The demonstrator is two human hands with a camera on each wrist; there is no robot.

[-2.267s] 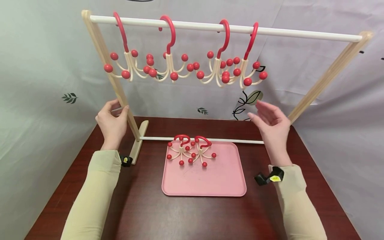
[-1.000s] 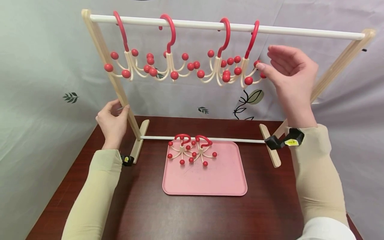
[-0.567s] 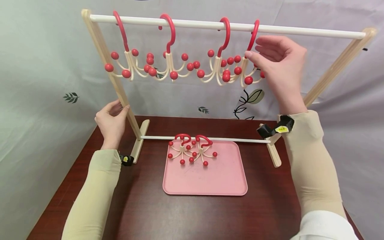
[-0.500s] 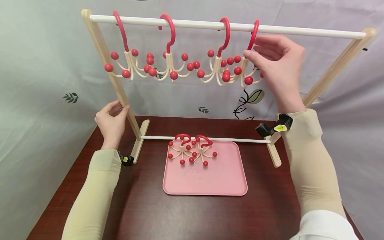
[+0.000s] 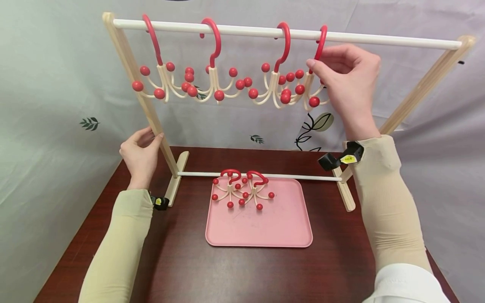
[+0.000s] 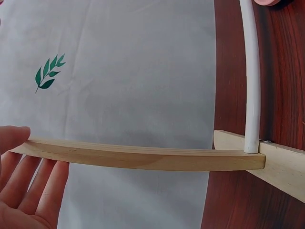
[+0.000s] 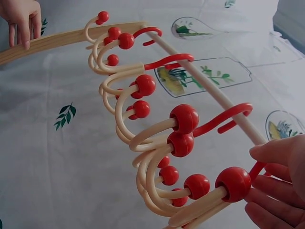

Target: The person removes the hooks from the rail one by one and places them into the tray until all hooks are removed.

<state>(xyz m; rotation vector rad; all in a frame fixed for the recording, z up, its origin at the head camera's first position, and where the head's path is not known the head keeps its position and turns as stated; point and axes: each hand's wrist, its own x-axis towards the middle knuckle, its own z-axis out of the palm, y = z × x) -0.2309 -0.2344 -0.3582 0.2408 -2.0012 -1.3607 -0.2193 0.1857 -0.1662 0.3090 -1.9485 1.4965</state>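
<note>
Four-part wording aside, several red-and-cream multi-arm hangers with ball tips hang by red hooks from the rack's white top rod (image 5: 246, 30). My right hand (image 5: 352, 80) is at the rightmost hanger (image 5: 321, 42). Its thumb is in front of the red hook and its fingers behind, pinching it; in the right wrist view the hook (image 7: 257, 170) shows between thumb and fingers. My left hand (image 5: 140, 155) grips the rack's left wooden post (image 5: 132, 75) low down. In the left wrist view, its thumb and fingers lie on opposite sides of that post (image 6: 143, 159).
A pink tray (image 5: 280, 227) lies on the dark red table (image 5: 235, 273). Two more hangers, one (image 5: 229, 191) beside the other (image 5: 254, 193), rest at its back left. Behind the tray runs the white lower rod (image 5: 303, 177). The right post (image 5: 420, 86) stands beyond my right hand.
My right hand has risen from near the right post's lower part, then moved left to the rightmost hanger and closed on its hook. The left hand has stayed on the post.
</note>
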